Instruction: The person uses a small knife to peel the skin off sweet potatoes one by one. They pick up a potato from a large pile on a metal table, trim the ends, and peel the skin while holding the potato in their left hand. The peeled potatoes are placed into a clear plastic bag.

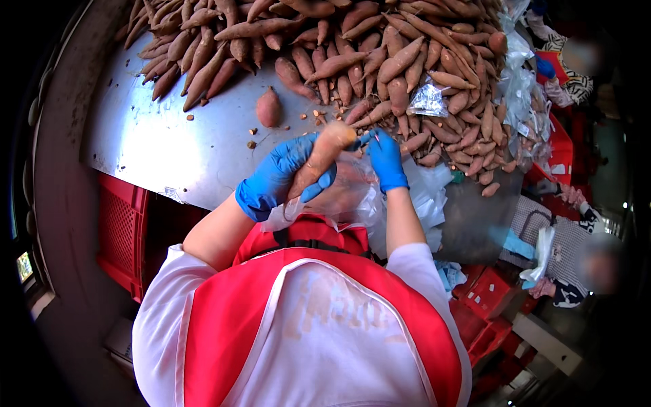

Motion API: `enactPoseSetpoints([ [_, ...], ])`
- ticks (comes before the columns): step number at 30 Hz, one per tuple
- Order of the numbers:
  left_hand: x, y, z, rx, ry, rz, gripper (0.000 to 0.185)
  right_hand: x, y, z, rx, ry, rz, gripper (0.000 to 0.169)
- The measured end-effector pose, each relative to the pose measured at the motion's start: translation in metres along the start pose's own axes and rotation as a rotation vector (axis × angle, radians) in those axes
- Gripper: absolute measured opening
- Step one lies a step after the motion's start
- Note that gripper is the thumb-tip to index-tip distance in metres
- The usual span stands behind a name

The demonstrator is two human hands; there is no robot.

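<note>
My left hand (279, 170), in a blue glove, grips a sweet potato (320, 157) that is tilted up and blurred. Its upper end shows a pale, orange cut face. Close to that end is my gloved right hand (385, 157), fingers bent; whether something small sits between them is not clear. Under both hands lies a clear plastic bag (366, 196) with sweet potatoes (341, 188) showing through it. One short, round sweet potato (268, 108) rests alone on the metal table (224, 137). Small cut-off ends (251, 144) are scattered around it.
A large heap of sweet potatoes (402, 61) covers the table's far side and right. A silvery packet (428, 100) lies on it. Red crates (122, 229) stand below left, with more red crates (488, 292) at right. Two people (529, 229) are at the right.
</note>
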State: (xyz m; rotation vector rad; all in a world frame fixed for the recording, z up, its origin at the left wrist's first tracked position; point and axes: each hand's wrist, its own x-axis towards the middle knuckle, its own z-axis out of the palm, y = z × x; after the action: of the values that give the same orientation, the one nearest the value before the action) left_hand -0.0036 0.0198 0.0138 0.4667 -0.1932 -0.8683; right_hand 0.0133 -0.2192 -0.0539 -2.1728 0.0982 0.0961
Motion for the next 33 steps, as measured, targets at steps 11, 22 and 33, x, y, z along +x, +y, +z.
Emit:
enactPoseSetpoints([
  [11,0.048,-0.009,-0.067,-0.755,0.321,0.368,0.034,-0.053,-0.048,0.014,-0.008,0.161,-0.349,0.023],
  [22,0.021,-0.018,-0.019,-0.848,0.13,0.265,0.049,-0.023,0.002,0.023,-0.15,0.037,0.025,0.012],
  [33,-0.005,-0.004,0.008,-0.28,0.145,0.316,0.05,-0.121,-0.026,-0.029,-0.296,0.191,-0.039,0.038],
])
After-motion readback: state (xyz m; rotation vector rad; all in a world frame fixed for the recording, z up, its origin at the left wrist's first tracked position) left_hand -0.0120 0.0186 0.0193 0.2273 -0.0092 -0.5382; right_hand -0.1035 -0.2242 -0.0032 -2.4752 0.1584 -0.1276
